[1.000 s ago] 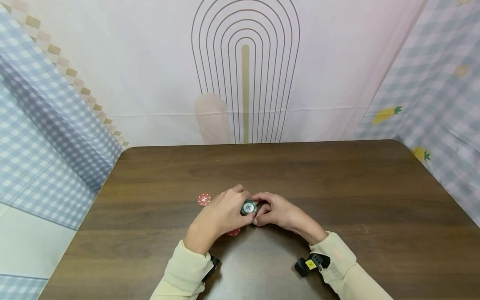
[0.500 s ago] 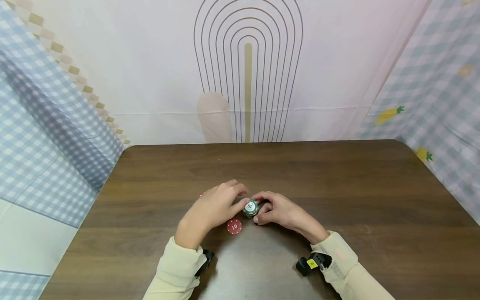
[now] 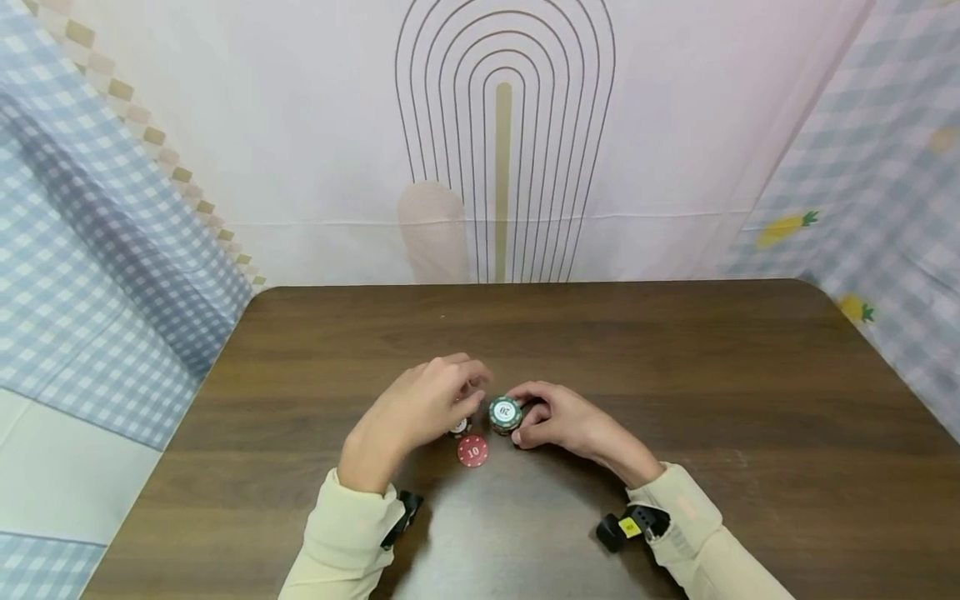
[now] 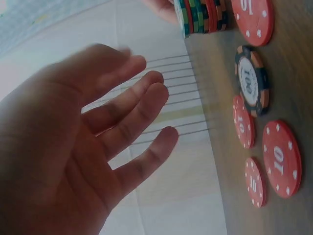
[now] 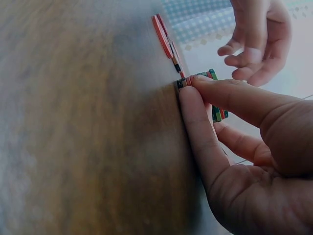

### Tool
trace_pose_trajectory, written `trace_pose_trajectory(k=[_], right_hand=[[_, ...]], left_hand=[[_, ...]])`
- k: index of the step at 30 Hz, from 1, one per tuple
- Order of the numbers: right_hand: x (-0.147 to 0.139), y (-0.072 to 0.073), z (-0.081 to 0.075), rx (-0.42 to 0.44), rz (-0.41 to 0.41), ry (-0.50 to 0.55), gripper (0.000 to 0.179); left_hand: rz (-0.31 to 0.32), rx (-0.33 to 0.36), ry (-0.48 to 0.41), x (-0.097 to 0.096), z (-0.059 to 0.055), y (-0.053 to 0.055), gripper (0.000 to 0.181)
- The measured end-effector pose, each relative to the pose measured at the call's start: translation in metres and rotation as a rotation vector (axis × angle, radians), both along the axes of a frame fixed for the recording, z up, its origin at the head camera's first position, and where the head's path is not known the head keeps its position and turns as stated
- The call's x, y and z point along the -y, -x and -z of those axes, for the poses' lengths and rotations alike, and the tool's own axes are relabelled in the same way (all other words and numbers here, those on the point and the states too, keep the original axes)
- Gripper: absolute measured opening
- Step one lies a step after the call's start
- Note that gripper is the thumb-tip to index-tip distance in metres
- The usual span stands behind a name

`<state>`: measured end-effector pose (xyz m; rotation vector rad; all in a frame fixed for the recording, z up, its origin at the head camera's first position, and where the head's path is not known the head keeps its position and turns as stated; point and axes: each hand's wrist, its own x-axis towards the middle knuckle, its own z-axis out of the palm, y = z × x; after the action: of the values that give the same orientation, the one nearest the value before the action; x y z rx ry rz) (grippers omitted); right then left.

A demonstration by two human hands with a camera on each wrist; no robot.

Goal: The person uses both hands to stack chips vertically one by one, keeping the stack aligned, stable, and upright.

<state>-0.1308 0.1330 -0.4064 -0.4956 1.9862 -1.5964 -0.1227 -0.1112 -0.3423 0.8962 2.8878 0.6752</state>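
Note:
A stack of poker chips (image 3: 505, 410), with a green chip marked 20 on top, stands near the middle of the table. My right hand (image 3: 564, 427) holds its right side between thumb and fingers; in the right wrist view these fingers touch the low part of the stack (image 5: 221, 115). Just left of it, my left hand (image 3: 420, 404) hovers with loosely bent fingers and holds nothing. Under the left hand lie a black-and-orange 100 chip (image 4: 251, 80) and several red 10 chips (image 4: 282, 158). One red chip (image 3: 472, 451) sits in front; the left hand hides others from the head view.
The brown wooden table (image 3: 675, 358) spreads out around both hands. A pale patterned cloth (image 3: 330, 167) hangs behind its far edge, with blue checked cloth (image 3: 112, 333) on either side. Each wrist wears a black camera strap (image 3: 645, 521).
My left hand has let go of the stack and moved left and up from it, uncovering the green top chip, a red chip and part of the 100 chip. The right hand stays at the stack.

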Motion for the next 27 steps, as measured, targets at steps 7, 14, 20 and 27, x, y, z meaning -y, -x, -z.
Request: trace_pose_trajectory(k=[7,14,20,27], right_hand=[[-0.002,0.0,0.001,0.0,0.001,0.033,0.057],[-0.001,0.0,0.0,0.016,0.007,0.014,0.058],[-0.001,-0.001,0.001,0.028,0.006,0.009,0.057],[0.0,-0.001,0.001,0.038,0.009,0.012,0.057]], left_hand=[[-0.03,0.115,0.098,0.01,0.004,0.003,0.037],[-0.034,0.204,0.123,0.014,0.011,0.003,0.035],[-0.027,0.233,0.166,0.013,0.013,0.002,0.034],[-0.042,0.233,0.179,0.012,0.015,0.001,0.03]])
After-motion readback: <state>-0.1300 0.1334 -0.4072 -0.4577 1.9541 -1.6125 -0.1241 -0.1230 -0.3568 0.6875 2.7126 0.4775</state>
